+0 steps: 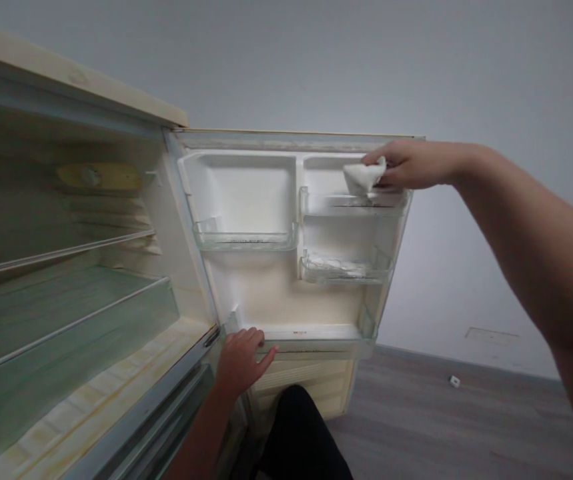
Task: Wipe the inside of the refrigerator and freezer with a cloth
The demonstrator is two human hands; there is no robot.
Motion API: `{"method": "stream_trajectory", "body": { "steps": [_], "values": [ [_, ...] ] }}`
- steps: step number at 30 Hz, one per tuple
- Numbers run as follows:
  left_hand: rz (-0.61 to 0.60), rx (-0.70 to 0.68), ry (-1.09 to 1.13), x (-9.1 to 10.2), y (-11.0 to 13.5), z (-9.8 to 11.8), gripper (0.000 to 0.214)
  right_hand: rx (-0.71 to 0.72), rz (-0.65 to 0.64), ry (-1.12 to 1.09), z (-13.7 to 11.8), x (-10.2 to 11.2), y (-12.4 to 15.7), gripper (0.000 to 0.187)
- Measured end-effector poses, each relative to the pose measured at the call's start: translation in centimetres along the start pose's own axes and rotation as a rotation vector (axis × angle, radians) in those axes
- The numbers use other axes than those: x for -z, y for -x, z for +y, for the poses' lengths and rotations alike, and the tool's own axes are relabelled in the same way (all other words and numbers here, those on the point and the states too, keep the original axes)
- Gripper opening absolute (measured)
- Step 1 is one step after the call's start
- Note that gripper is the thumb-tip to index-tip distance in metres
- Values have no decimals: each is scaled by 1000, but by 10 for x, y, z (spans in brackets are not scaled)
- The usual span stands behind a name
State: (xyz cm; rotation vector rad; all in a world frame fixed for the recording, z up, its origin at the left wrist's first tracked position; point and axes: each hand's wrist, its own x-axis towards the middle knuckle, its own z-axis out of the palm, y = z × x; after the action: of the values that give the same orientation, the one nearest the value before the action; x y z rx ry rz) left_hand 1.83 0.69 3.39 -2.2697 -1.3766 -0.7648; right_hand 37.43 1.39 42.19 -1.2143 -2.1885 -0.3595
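An open fridge door point(266, 293) faces me, its white inner lining fitted with clear plastic shelves. My right hand point(409, 163) reaches to the upper right compartment and pinches a crumpled white cloth point(363, 177) against the rim of the top right door shelf point(351, 203). My left hand point(241, 360) grips the front edge of the bottom door shelf point(311, 333), fingers curled over it. The upper left door shelf point(243, 239) and the middle right door shelf point(343, 267) hold nothing I can make out.
The fridge interior point(66, 293) opens at the left with glass shelves and a yellowed floor. A grey wood floor point(441, 420) and a pale wall lie to the right, with a small white object point(454, 381) on the floor. My dark-clothed knee point(301, 433) shows below.
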Motion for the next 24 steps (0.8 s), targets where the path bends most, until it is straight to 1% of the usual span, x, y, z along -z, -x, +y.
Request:
{"method": "stream_trajectory", "body": {
  "steps": [1, 2, 4, 5, 6, 8, 10, 11, 13, 17, 19, 20, 21, 22, 24],
  "values": [
    [1, 1, 0, 0, 0, 0, 27, 95, -41, -11, -9, -5, 4, 25],
    [0, 3, 0, 0, 0, 1, 27, 209, -55, -24, -19, -14, 7, 28],
    [-5, 9, -5, 1, 0, 1, 28, 377, 26, 16, -41, -43, 11, 30],
    [-8, 10, -8, 1, 0, 0, 28, 445, 27, 79, -51, -60, 13, 29],
    [-12, 10, -12, 1, 0, -1, 28, 454, 79, 173, -59, -77, 15, 28],
    [-19, 3, -17, 0, 1, -3, 28, 458, 185, 322, -69, -104, 17, 31],
    [-22, -7, -17, 0, 3, -6, 28, 459, 259, 397, -68, -117, 20, 39],
    [-22, -11, -16, -1, 3, -6, 28, 462, 271, 405, -64, -118, 23, 42],
    [-21, -13, -15, -1, 4, -7, 28, 438, 264, 382, -49, -110, 32, 44],
    [-25, -11, -15, -2, 4, -6, 27, 260, 240, 285, -3, -84, 63, 34],
    [-21, -13, -21, -2, 3, -4, 27, 178, 295, 275, 21, -77, 82, 31],
    [-19, -13, -26, -2, 2, -4, 27, 150, 359, 277, 30, -76, 91, 30],
    [-17, -13, -30, -2, 2, -3, 27, 128, 452, 274, 36, -77, 101, 30],
    [-18, -16, -33, -3, 1, -3, 27, 108, 580, 258, 40, -80, 110, 31],
    [-20, -20, -37, -3, 1, -2, 28, 65, 897, 170, 36, -91, 125, 31]
  ]
}}
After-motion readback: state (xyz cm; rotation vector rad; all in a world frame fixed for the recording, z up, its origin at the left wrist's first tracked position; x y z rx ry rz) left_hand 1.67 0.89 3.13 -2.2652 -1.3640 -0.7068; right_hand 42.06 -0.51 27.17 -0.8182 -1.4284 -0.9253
